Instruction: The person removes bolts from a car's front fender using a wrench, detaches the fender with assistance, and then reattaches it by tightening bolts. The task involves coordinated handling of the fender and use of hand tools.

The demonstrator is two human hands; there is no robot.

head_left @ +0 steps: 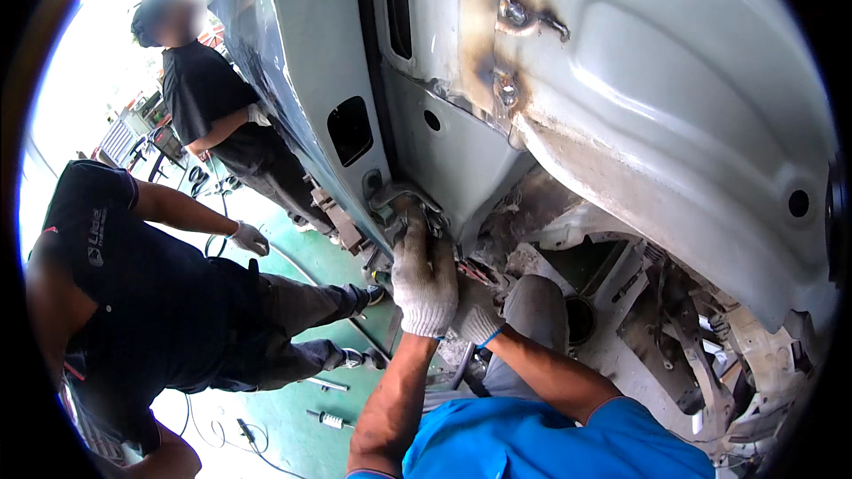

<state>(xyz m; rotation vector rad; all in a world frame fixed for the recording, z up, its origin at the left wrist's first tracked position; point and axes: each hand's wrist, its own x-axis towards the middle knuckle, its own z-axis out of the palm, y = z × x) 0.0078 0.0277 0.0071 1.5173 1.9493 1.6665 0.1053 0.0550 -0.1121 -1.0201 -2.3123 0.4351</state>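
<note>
My left hand (pixel 426 288), in a dirty off-white knit glove, reaches up to a curved metal clamp (pixel 410 195) at the lower corner of the grey body panel (pixel 448 151). Its fingers are bent around the clamp's lower part, and their tips are partly hidden. My right hand (pixel 477 315), gloved too, lies just right of and below the left one. Its fingers are covered by the left hand and the panel's lower edge. Close to the left wrist, on the left, is a small green-and-dark object (pixel 382 277) I cannot make out.
Scorched weld spots (pixel 510 93) mark the large pale panel (pixel 674 80). Bare metal framework (pixel 701 346) is exposed at right. One co-worker (pixel 160 284) stands close on my left, another (pixel 222 115) farther back. Hoses (pixel 288 262) and a metal tool (pixel 327 419) lie on the green floor.
</note>
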